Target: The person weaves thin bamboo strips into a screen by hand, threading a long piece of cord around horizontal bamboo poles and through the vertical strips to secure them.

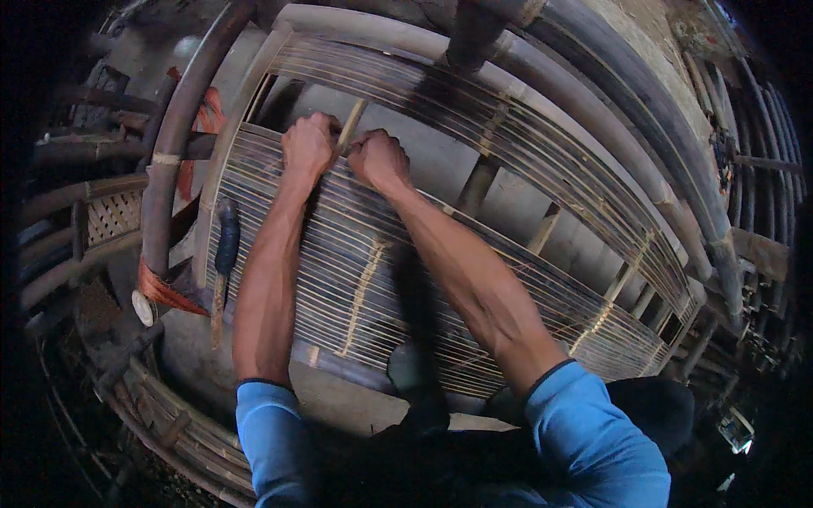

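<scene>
Hands curled, grasp unclear | flat pale strip between | thin-slatted panel beneath | thick round pole

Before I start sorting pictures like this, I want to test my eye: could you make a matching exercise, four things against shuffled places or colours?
Things
1. Dark-handled tool
2. Orange strap
3. Right sleeve
4. Right hand

Places and colours
A. Light blue
B. Next to the pale bamboo strip
C. Wound around a bamboo pole
D. Just beside the left forearm

Pairs: 1-D, 2-C, 3-A, 4-B
</scene>
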A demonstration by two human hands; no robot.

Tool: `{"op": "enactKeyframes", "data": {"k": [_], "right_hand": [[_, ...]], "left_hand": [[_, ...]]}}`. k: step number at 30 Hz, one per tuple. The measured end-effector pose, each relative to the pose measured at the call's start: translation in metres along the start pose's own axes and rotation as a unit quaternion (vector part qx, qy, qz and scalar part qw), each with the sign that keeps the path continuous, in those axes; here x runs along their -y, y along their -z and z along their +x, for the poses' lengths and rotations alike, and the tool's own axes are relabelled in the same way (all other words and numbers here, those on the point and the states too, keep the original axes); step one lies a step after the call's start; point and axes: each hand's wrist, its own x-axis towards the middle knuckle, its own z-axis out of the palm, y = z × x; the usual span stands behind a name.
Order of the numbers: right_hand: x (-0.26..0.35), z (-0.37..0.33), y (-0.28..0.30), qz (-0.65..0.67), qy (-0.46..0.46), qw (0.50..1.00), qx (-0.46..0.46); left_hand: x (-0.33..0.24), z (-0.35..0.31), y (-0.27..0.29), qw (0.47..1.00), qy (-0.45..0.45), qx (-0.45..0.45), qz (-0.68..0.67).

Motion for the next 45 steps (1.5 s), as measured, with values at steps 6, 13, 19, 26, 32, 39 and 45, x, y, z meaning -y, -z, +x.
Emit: {"op": "enactKeyframes", "data": {"k": [6, 13, 19, 26, 32, 39, 45], "right_hand": [[-0.004, -0.010, 0.052, 0.241, 0.106, 0.962, 0.067], [0.007, -0.029, 0.101, 0.173, 0.291, 0.928, 0.157], [-0.012, -0.034, 0.106, 0.093, 0.234, 0.962, 0.108], [-0.054, -0.050, 0.087, 0.092, 0.257, 0.961, 0.047], [-0.060, -0.060, 0.075, 0.036, 0.105, 0.989, 0.093], [-0.065, -0.062, 0.086, 0.020, 0.061, 0.993, 0.096], [-0.059, -0.059, 0.080, -0.016, 0.126, 0.987, 0.097]], "left_hand": [[0.006, -0.001, 0.050, 0.995, 0.054, 0.015, 0.083], [-0.032, -0.046, 0.063, 0.742, 0.096, 0.187, -0.636], [0.019, -0.110, 0.091, 0.984, -0.020, -0.072, -0.163], [0.190, -0.336, 0.145, 0.931, 0.317, -0.094, -0.157], [0.300, -0.585, 0.180, 0.838, 0.507, -0.048, 0.196], [0.217, -0.457, 0.090, 0.947, 0.254, -0.123, 0.155], [0.043, -0.188, 0.028, 0.964, 0.022, -0.256, -0.068]]}}
